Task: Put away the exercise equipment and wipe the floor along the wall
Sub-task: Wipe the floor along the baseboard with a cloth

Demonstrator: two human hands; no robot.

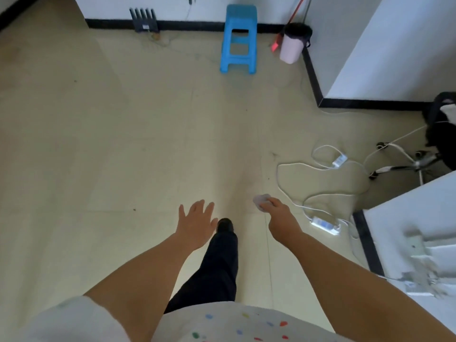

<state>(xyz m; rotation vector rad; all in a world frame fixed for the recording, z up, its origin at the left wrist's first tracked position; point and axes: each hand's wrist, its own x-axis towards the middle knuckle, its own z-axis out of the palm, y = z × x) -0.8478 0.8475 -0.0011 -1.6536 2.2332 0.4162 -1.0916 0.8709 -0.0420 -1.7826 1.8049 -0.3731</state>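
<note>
Floor (123, 144) along the wall is the job; we see pale tile running ahead to a black skirting board (192, 27) at the far wall. Nearest us, both bare arms reach forward over one dark trouser leg and shoe (225, 225). Our left hand (197, 222) is held flat, palm down, fingers straight and spread, holding nothing. Our right hand (280, 215) has its fingers curled round a small pale, blurred object (260, 201); we cannot tell what it is. Just right of that hand lie white cables (291, 169) and a white power strip (325, 224). Farther right, a chair base (404, 165) is cut off by the frame edge. Far ahead stand a blue stool (239, 40), a pink bin (293, 44) with a dark liner, and a dark rack (144, 21) against the wall.
</note>
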